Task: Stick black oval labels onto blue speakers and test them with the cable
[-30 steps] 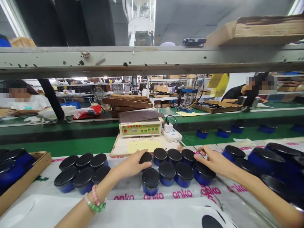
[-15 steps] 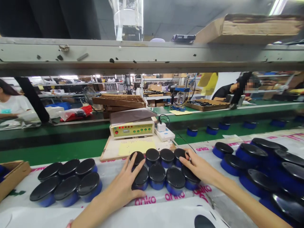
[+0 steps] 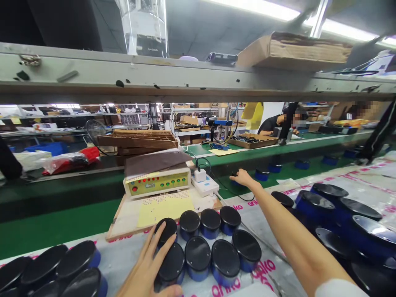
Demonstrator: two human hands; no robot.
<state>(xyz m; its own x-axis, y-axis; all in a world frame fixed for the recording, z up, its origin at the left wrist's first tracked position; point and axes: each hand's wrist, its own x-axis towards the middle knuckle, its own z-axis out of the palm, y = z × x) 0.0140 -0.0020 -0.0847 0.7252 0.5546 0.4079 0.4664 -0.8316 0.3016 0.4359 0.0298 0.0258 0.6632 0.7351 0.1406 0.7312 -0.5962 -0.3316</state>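
End tubs (image 3: 173, 263) are seemingly steadied in line by the wide-gripped left hand (image 3: 145, 266) — the right hand (image 3: 243, 178): grip cannot be told.

Black-lidded blue containers (image 3: 198, 258): eight at center, two rows of four; at least five at left; at least five on the green surface (image 3: 77, 220); overlapping at right, exact count indeterminable. Control box (image 3: 157, 182): one. Power strip (image 3: 206, 188): one. White plug (image 3: 200, 175): one.
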